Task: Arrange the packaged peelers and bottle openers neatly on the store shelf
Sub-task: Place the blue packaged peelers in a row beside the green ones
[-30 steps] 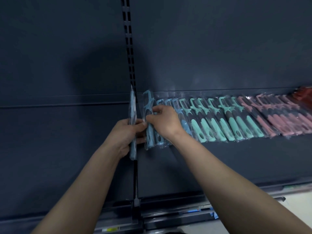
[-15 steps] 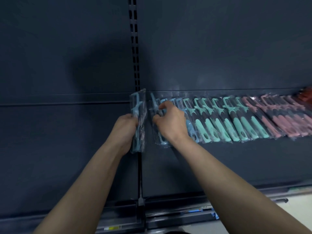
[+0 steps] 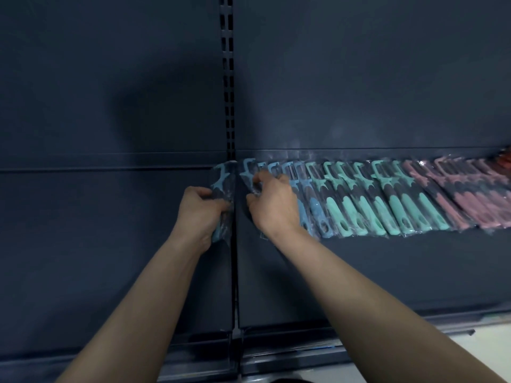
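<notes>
**Loose blue pack turned flat and brought to the row's left end**

Turned from edge-on a second ago, the blue packaged peeler [image 3: 221, 183] now shows its face. Its head points to the far side, and it sits just left of the row, in front of the slotted upright [image 3: 229, 78]. The left hand [image 3: 199, 211] grips its lower half, fingers wrapped round the wrapper. The right hand [image 3: 276, 205] has shifted onto the end pack [image 3: 247, 169] of the row and pinches it with curled fingers, probably to steady that end.

On the shelf [image 3: 359, 272] the row lies slanted and overlapping: blue peelers [image 3: 313, 200], then teal peelers [image 3: 387, 205], then pink peelers [image 3: 464, 200] running right. Something red at the far right edge is too blurred to name.

The held pack looks ready to go down as the next one on the left, with a narrow gap still to close.
</notes>
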Demonstrator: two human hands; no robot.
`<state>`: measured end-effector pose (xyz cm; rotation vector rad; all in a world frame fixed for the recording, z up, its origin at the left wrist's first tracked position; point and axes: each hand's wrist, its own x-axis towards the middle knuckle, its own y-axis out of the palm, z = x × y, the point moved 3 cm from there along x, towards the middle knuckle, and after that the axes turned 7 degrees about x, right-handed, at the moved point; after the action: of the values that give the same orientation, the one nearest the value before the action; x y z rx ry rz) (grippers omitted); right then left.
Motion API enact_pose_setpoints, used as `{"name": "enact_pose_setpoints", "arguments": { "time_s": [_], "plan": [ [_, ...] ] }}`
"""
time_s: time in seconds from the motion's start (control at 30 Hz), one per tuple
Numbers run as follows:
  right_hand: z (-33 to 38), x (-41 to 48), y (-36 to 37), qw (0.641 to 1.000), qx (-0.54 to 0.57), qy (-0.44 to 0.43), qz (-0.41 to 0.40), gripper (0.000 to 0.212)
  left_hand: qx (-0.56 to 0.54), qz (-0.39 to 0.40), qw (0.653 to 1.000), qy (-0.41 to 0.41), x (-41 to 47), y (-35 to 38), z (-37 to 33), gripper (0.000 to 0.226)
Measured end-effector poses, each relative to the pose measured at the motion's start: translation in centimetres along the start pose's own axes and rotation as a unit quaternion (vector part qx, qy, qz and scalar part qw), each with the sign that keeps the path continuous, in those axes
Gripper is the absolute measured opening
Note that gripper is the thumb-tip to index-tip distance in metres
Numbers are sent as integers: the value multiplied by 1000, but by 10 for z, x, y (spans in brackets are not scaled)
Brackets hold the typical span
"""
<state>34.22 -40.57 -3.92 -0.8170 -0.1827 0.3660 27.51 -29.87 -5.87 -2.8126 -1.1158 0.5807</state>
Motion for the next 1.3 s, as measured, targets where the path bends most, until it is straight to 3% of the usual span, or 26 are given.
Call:
{"name": "enact_pose_setpoints", "arguments": {
  "time_s": [0.1,0.2,0.37,0.77,0.9,1.0,1.07,1.3],
  "plan": [
    [3,0,6,1000,-22,16,12,26,-13,-17,1000,-1,0,-2,-3,9],
    [3,2,13,998,-48,20,25,19,-24,-17,1000,-7,4,-3,-2,19],
    [-4,6,13,998,-64,-9,19,23,-6,-17,1000,-13,7,-3,1,16],
    [-20,11,-5,999,-1,-29,-15,28,0,26,1000,-10,7,19,-6,21],
    [-24,11,-7,999,-6,-33,-9,23,103,20,994,25,17,21,-1,9],
    [-27,11,-8,999,-1,-41,-5,24,215,-23,973,77,21,20,-2,22],
    [-28,11,-10,999,-8,-51,-10,25,266,-38,957,110,18,20,-5,17],
    [-41,13,-17,996,-54,-74,-10,24,297,-14,935,193,11,23,-9,30]
  ]
}}
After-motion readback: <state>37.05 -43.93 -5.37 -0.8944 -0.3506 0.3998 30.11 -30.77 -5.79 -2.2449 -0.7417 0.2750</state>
